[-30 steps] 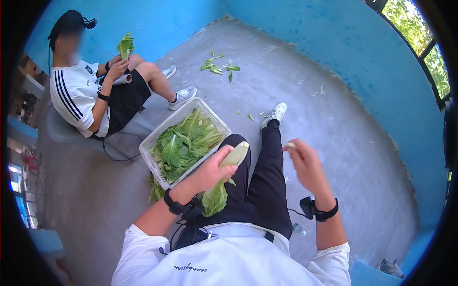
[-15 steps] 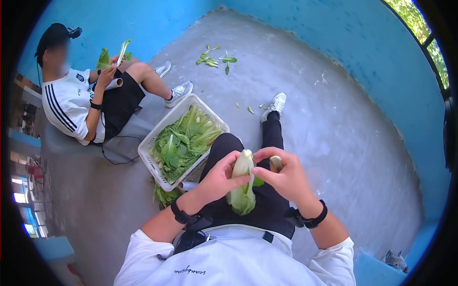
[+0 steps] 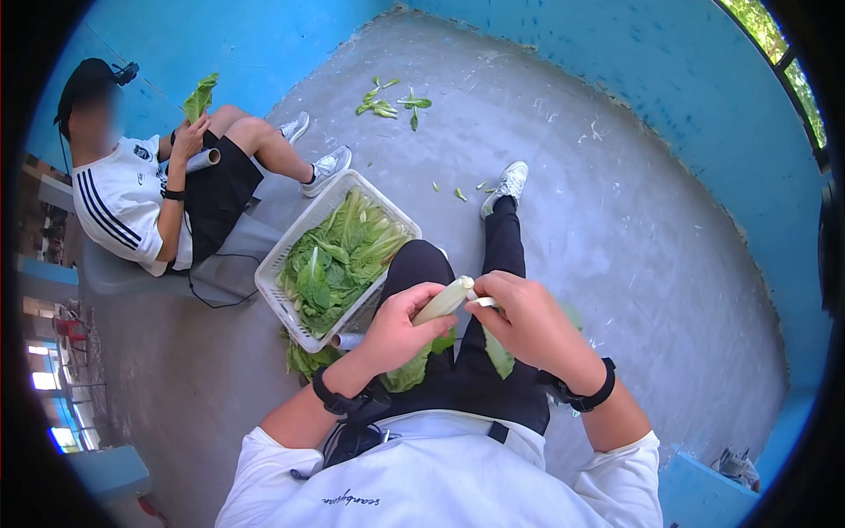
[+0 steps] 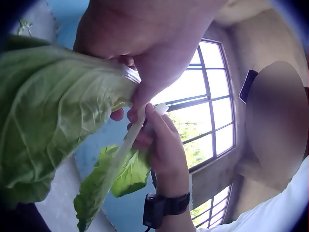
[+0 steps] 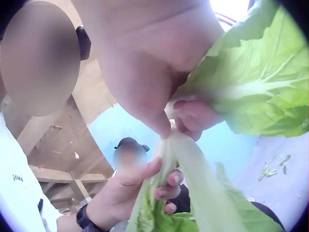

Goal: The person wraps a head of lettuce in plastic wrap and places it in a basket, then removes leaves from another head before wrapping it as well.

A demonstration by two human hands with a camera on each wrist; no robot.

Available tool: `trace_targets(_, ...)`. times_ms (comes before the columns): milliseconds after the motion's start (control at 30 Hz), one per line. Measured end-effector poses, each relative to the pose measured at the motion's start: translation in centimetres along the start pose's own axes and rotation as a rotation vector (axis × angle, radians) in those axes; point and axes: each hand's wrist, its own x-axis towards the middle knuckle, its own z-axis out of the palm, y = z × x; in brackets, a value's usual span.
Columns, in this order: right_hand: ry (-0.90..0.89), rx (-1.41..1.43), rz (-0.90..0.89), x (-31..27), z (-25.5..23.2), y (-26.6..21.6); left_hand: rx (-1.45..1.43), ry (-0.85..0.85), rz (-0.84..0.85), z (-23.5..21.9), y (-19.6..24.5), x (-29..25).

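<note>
My left hand point(image 3: 392, 327) grips a Chinese cabbage point(image 3: 443, 302), fingers and thumb around its pale stalks. Its base tilts up to the right, and its green leaves hang below. At that base, my right hand point(image 3: 532, 324) pinches the stem end of a leaf point(image 5: 200, 176) between thumb and forefinger. That leaf slants down away from the head, as the left wrist view also shows. Another leaf point(image 5: 270, 89) is tucked inside the same right hand, its broad green blade sticking out past the fingers.
A white plastic basket point(image 3: 269, 290) full of leafy greens stands left of my knee, with more leaves point(image 3: 304, 359) beside it. Loose leaves point(image 3: 378, 107) lie on the grey floor ahead. Another person point(image 3: 132, 194) sits at the left, holding a leaf point(image 3: 201, 97).
My right hand has come in from the right to the cabbage, and a leaf now slants away from its base. The cabbage went from upright to tilted right within the last half second.
</note>
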Motion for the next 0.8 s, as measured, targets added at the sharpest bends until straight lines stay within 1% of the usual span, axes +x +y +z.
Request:
trace_targets(33, -0.034, -0.035, -0.027, -0.1, -0.2, 0.1, 0.051, -0.007, -0.009, -0.2, 0.3, -0.1)
trace_targets(100, -0.106, -0.105, -0.086, -0.3, -1.0, 0.5, 0.044, -0.070, -0.024, -0.5, 0.8, -0.4)
trace_targets(200, -0.235, -0.095, -0.138, -0.4, -2.1, 1.1, -0.026, -0.168, -0.060, -0.8, 0.3, -0.7)
trace_targets(300, -0.307, -0.066, -0.167, -0.5, -2.8, 1.2, -0.083, -0.263, -0.079, -1.1, 0.1, -0.9)
trace_targets(400, -0.350, -0.008, -0.145, -0.5, -2.8, 1.6, -0.138, -0.370, -0.093, -1.5, -0.6, -0.8)
trace_targets(500, -0.432, 0.076, -0.018, 0.1, -3.2, 0.3, -0.248, -0.450, -0.118, -2.4, -0.5, -0.4)
trace_targets(533, -0.463, 0.024, 0.036, 0.3, -3.3, 0.2, -0.265, -0.447, -0.134, -2.4, 0.0, -0.5)
trace_targets(633, -0.473, 0.032, -0.013, 0.8, -3.1, 0.1, -0.206, -0.482, -0.127, -3.2, -0.6, -0.4)
trace_targets(800, -0.510, -0.006, -0.079, 1.5, -2.6, -1.1, -0.061, -0.483, -0.146, -4.1, -0.1, -1.0)
